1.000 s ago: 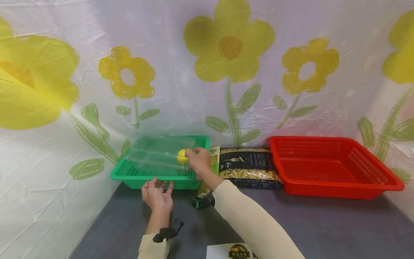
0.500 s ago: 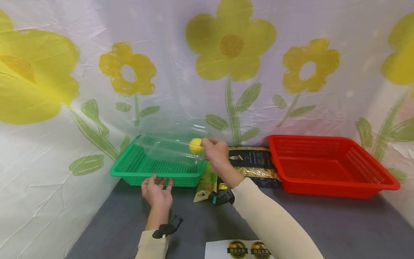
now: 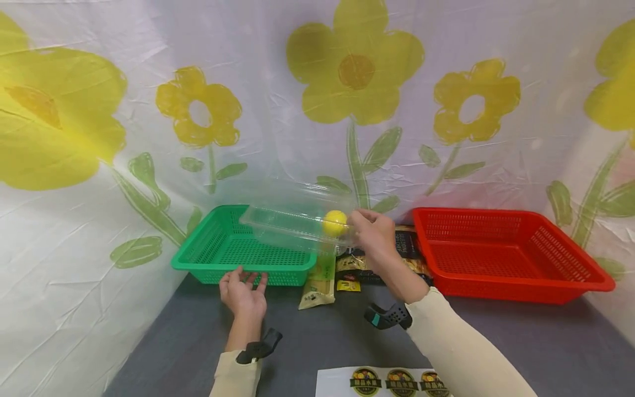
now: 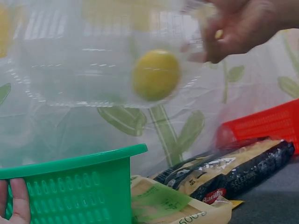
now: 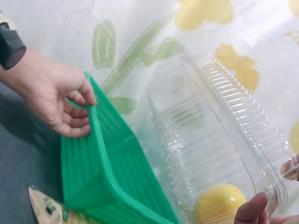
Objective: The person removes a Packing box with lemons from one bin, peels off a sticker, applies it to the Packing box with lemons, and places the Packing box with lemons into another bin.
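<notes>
A clear plastic clamshell box [image 3: 292,220] is in the air over the green basket's right side, tilted, with a yellow lemon [image 3: 335,223] at its right end. My right hand [image 3: 373,231] pinches the box's right edge, thumb near the lemon in the right wrist view. My left hand [image 3: 244,295] holds the front rim of the green basket [image 3: 243,275], with bent fingers against its outer wall, as the right wrist view [image 5: 58,95] shows from the side. Inside the green basket only the perforated floor shows.
A red basket [image 3: 516,289] stands at the right. Between the baskets lie a black pasta bag [image 3: 409,248], a pale food packet [image 3: 317,289] and a small yellow packet [image 3: 349,286]. A white sheet of round stickers [image 3: 342,380] lies at the front. A flowered curtain hangs behind.
My right hand has lifted the clear box with the lemon out of the green basket and moved it up and rightward. My left hand has stayed at the basket's front rim.
</notes>
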